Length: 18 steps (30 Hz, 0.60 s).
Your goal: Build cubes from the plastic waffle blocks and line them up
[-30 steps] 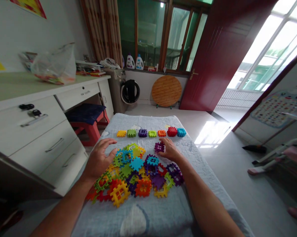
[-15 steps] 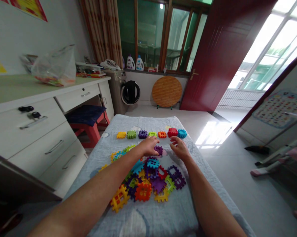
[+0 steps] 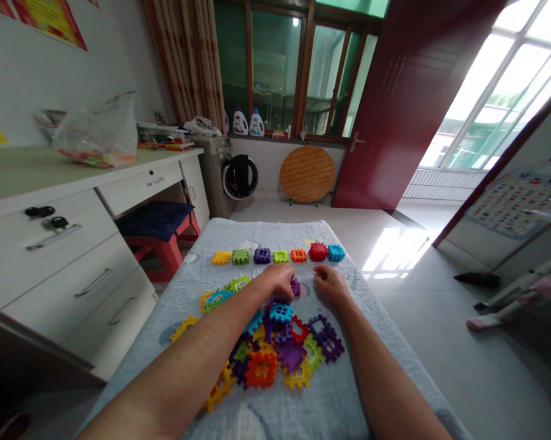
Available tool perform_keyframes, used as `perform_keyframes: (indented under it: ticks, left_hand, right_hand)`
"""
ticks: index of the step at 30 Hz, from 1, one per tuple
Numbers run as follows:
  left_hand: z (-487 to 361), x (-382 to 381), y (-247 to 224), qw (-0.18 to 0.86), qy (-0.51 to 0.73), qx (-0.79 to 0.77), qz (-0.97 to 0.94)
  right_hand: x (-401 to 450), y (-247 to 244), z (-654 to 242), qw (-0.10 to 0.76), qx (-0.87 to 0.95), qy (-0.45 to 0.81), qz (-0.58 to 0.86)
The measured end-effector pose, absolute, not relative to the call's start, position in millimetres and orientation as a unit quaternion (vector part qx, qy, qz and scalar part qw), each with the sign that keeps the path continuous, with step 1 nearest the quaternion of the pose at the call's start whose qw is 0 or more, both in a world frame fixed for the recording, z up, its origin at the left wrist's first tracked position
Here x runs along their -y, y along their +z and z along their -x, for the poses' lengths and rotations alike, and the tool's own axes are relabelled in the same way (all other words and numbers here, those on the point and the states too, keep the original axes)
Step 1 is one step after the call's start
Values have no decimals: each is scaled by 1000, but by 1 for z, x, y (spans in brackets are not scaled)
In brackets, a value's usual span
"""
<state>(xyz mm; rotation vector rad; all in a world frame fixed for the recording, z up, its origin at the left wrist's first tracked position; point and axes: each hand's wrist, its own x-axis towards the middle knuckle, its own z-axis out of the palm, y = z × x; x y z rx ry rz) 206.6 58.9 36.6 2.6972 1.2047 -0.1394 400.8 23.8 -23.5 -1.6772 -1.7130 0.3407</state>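
Note:
My left hand point(image 3: 282, 282) is closed at the near side of a purple block point(image 3: 295, 287), with its fingertips hidden behind the hand. To its right, my right hand point(image 3: 330, 284) hovers low over the cloth, fingers loosely bent and apart, holding nothing visible. Under and in front of my left forearm lies a pile of notched plastic building pieces, including an orange piece point(image 3: 261, 369), a blue block point(image 3: 281, 312) and a purple piece point(image 3: 291, 354). Beyond my hands runs a row of several blocks, among them a red block point(image 3: 318, 252) and a green block point(image 3: 240, 256).
A pale blue patterned cloth point(image 3: 252, 229) covers the work surface. Left of it stand a red stool point(image 3: 168, 256) and a white desk point(image 3: 96, 284) with drawers. At the back are a washing machine point(image 3: 214, 177) and a round wooden tabletop point(image 3: 307, 174).
My left hand has come down and closed at the purple block. My right hand's fingers have drawn in from a wider spread. The view has tilted slightly.

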Motion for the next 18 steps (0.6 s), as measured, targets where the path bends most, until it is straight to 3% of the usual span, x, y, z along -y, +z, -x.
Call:
perform_keyframes:
  ticks: [10, 18]
  left_hand:
    - [-113, -54, 77, 75, 136, -441, -884]
    - [-6, -65, 68, 65, 124, -538, -831]
  right_hand:
    - [-22, -23, -400, 355, 668, 134, 640]
    - [-23, -22, -399, 344, 669, 134, 645]
